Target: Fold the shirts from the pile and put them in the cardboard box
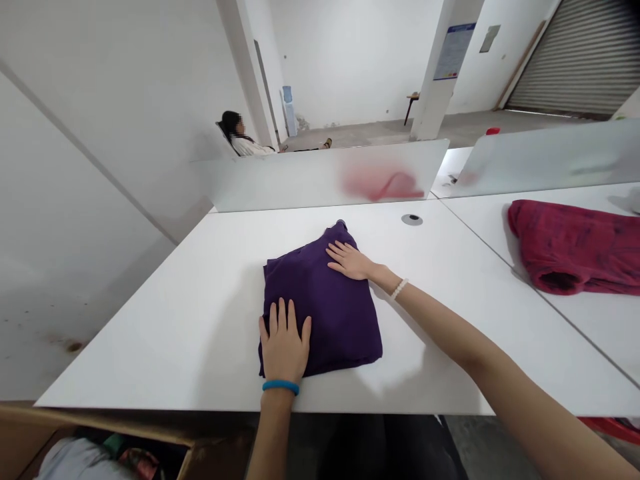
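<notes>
A folded dark purple garment (320, 313) lies in a flat, rough square on the white table (175, 347). My left hand (284, 340) rests flat on its near part, fingers spread, with a blue band on the wrist. My right hand (350, 261) lies flat on its upper right edge, fingers together, and a white bead bracelet circles that wrist. Neither hand grips the cloth. The garment's underside is hidden.
A crumpled dark red garment (570, 250) lies on the adjoining table to the right. Frosted partition panels (320, 180) stand along the far edges. A cardboard box (45, 427) holding clothes sits below the near edge. Beyond the panels, a seated person (245, 137) reclines.
</notes>
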Available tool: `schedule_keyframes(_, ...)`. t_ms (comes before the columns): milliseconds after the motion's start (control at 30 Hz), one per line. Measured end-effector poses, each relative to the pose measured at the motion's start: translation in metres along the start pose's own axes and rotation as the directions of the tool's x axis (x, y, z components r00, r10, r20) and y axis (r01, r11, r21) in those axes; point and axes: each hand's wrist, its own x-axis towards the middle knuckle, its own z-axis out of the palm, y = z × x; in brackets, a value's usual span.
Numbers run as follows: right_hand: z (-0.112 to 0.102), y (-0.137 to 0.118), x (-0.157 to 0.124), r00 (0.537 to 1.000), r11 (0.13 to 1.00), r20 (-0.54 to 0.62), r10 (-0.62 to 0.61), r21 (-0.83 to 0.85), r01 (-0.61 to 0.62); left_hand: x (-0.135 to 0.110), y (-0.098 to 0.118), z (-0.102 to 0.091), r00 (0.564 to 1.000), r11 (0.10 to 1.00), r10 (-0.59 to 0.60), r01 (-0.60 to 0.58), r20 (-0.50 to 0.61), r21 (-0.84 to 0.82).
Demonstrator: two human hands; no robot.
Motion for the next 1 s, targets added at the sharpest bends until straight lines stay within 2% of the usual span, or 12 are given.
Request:
schedule_keyframes(100,0.0,-0.004,-0.003,0.999,0.999,-0.048,-0.021,-0.037,0.019,0.0,0.0,0.001,1.0,0.999,0.007,-0.007,0.002,0.041)
schedule_keyframes(167,-0.005,-0.005,-0.002,0.989,0.998,-0.146,-0.019,-0.06,0.011,-0.001,-0.001,0.001,1.0,0.998,0.004,-0.005,0.006,0.058)
schedule_keyframes(233,-0.01,-0.003,0.002,0.962,0.994,-0.272,0.026,-0.093,-0.053,-0.001,-0.001,0.0,1.0,0.997,0.006,-0.007,0.014,0.08)
schedule_keyframes(300,-0.012,0.0,0.009,0.939,0.982,-0.326,0.106,-0.112,-0.15,-0.001,-0.001,0.0,1.0,0.993,0.013,-0.016,0.026,0.12)
schedule_keyframes(400,-0.009,0.008,0.021,0.962,0.969,-0.174,0.209,-0.095,-0.228,-0.001,-0.002,-0.001,0.999,0.982,0.029,-0.037,0.046,0.186)
schedule_keyframes(500,-0.004,0.014,0.028,0.971,0.969,-0.008,0.238,-0.059,-0.238,0.0,-0.002,-0.001,0.997,0.973,0.039,-0.051,0.059,0.223)
schedule_keyframes(567,-0.002,0.015,0.028,0.972,0.971,-0.01,0.236,-0.035,-0.236,0.001,-0.001,-0.001,0.997,0.972,0.033,-0.047,0.066,0.231)
schedule_keyframes(633,-0.001,0.016,0.025,0.97,0.974,-0.088,0.226,0.014,-0.225,0.001,0.001,-0.002,0.997,0.972,0.017,-0.034,0.075,0.231)
schedule_keyframes(733,-0.001,0.014,0.014,0.932,0.969,-0.272,0.241,0.127,-0.213,-0.001,0.001,-0.004,0.992,0.975,-0.005,-0.023,0.123,0.222)
schedule_keyframes(800,-0.001,0.012,0.002,0.893,0.955,-0.352,0.28,0.2,-0.221,-0.001,-0.002,-0.011,0.98,0.98,0.004,-0.043,0.197,0.196)
schedule_keyframes(900,-0.001,0.006,-0.028,0.854,0.913,-0.356,0.38,0.292,-0.285,0.013,-0.012,-0.029,0.936,0.994,0.014,-0.051,0.351,0.096)
schedule_keyframes(1000,-0.001,-0.006,-0.074,0.854,0.884,-0.278,0.44,0.298,-0.359,0.051,-0.03,-0.049,0.899,0.994,-0.109,0.099,0.424,0.047)
